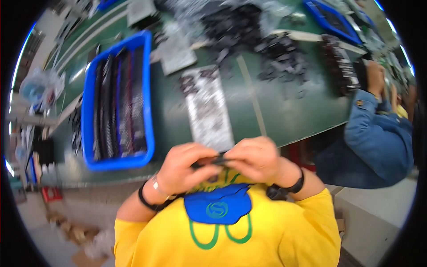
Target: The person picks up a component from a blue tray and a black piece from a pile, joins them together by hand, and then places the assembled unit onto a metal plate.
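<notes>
Close in front of my chest, my left hand [189,163] and my right hand [254,156] meet fingertip to fingertip. Both pinch a small dark piece [219,160], mostly hidden by the fingers; its exact kind cannot be made out. Just beyond the hands lies a long silvery plate [209,111] on the green table, with small dark reddish-brown pieces [191,84] grouped at its far end. Left of my hands, a blue tray [151,129] holds several long dark strips [120,104] laid side by side.
Loose black pieces [284,62] are heaped at the back of the green table [171,120], beside clear plastic bags [275,11]. A stack of dark parts [340,66] stands at the right. A co-worker in a blue sleeve [369,120] sits there. Another blue tray [333,22] lies farther back.
</notes>
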Tool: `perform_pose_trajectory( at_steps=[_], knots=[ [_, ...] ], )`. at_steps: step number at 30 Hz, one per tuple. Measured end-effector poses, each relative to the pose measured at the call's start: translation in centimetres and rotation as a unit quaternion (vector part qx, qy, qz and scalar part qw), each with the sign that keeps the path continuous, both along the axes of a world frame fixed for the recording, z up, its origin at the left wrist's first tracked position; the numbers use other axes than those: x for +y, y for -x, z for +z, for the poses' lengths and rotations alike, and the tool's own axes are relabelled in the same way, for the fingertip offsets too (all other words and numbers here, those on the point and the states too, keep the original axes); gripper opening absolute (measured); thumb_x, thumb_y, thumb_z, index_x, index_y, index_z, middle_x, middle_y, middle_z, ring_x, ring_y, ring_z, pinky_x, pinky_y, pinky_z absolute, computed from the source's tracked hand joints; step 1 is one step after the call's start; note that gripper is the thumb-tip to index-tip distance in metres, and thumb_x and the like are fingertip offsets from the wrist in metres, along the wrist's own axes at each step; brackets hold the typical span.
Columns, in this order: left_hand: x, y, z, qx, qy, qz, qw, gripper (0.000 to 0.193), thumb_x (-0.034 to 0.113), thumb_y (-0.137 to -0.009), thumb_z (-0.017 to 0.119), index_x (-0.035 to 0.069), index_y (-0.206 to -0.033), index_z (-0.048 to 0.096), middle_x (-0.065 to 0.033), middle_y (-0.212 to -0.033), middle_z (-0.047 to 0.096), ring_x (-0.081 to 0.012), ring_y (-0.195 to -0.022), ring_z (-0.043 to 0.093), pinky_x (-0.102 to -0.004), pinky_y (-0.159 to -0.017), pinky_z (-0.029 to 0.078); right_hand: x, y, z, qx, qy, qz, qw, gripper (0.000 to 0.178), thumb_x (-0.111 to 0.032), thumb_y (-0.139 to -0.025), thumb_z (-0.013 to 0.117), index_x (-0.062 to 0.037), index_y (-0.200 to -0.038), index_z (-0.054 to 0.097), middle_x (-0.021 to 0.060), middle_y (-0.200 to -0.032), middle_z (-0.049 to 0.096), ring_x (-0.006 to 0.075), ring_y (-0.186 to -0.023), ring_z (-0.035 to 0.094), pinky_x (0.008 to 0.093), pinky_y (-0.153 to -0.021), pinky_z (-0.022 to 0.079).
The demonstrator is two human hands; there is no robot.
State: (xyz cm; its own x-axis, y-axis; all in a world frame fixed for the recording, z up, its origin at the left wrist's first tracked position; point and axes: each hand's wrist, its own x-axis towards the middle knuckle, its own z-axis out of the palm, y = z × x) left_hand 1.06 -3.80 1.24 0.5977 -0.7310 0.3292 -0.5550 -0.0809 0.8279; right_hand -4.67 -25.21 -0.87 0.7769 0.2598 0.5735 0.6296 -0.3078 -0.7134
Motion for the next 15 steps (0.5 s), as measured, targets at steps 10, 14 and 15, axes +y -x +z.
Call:
perform_pose_trajectory(
  at_steps=[10,14,15],
  knots=[
    [-0.1,1.1,1.0,-0.07,-0.069,0.03,0.995,0.013,-0.002,-0.069,0.072,0.002,-0.081,0.068,-0.01,-0.075,0.066,-0.0194,-0.063,0.063,-0.028,-0.057,0.047,0.4,1.0,0.0,0.052,-0.051,0.042,0.996,0.015,-0.006,-0.081,0.068,-0.0009,-0.095,0.064,0.0131,-0.081,0.063,0.026,-0.067,0.063,0.0324,-0.058,0.049],
    [-0.2,1.4,0.4,0.001,-0.029,0.061,0.998,0.01,-0.004,-0.073,0.069,-0.001,-0.082,0.067,-0.0088,-0.074,0.065,-0.0161,-0.062,0.062,-0.0252,-0.056,0.047,0.2,1.2,0.4,0.143,-0.12,0.053,0.981,0.017,-0.008,-0.084,0.067,-0.0006,-0.099,0.063,0.0129,-0.082,0.063,0.0233,-0.068,0.063,0.0307,-0.06,0.048],
    [-0.2,1.5,0.3,0.031,-0.018,0.074,0.997,0.009,-0.004,-0.074,0.069,-0.002,-0.083,0.067,-0.0083,-0.074,0.065,-0.0149,-0.062,0.062,-0.0243,-0.056,0.047,0.3,1.1,0.4,0.143,-0.117,0.055,0.981,0.018,-0.009,-0.084,0.067,-0.0005,-0.1,0.063,0.0125,-0.082,0.063,0.0218,-0.069,0.063,0.0304,-0.06,0.048]
  ],
)
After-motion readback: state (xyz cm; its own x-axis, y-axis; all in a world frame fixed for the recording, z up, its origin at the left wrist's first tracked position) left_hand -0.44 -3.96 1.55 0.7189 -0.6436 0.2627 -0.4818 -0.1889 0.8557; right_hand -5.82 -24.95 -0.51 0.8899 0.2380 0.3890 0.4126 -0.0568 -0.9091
